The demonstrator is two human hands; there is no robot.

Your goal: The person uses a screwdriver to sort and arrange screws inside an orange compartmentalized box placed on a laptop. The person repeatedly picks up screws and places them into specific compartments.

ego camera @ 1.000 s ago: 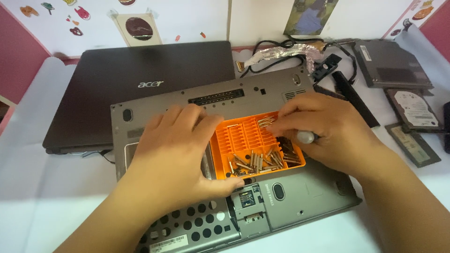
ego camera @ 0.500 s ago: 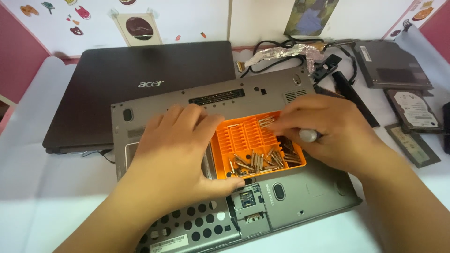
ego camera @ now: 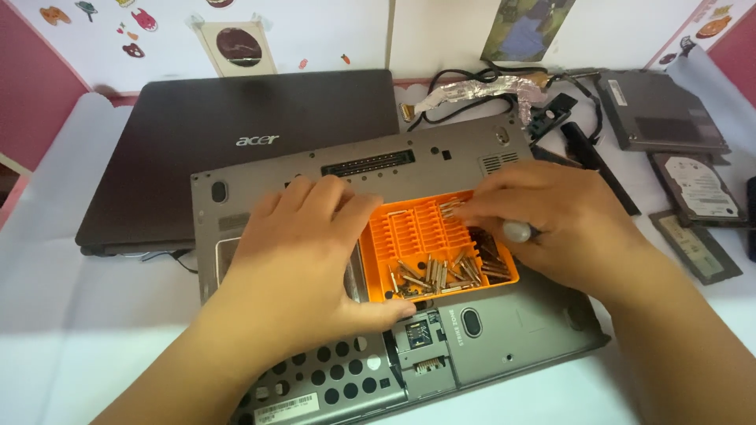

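An orange plastic bit tray (ego camera: 417,230) with several metal screwdriver bits (ego camera: 441,275) lies on the upturned grey laptop base (ego camera: 409,161). My left hand (ego camera: 303,271) lies flat on the base, its fingers against the tray's left edge and thumb along its front. My right hand (ego camera: 555,228) is over the tray's right side, fingers closed around a screwdriver whose silver end (ego camera: 517,231) sticks out, fingertips at the bits in the far slots.
A dark laptop lid (ego camera: 236,138) lies behind the base. Cables and foil-wrapped parts (ego camera: 480,86) sit at the back. To the right lie a flat optical drive (ego camera: 657,110), a hard disk (ego camera: 697,189) and a memory stick (ego camera: 693,245).
My right hand's fingers have shifted slightly over the bits at the tray's far right. My left hand has stayed in place.
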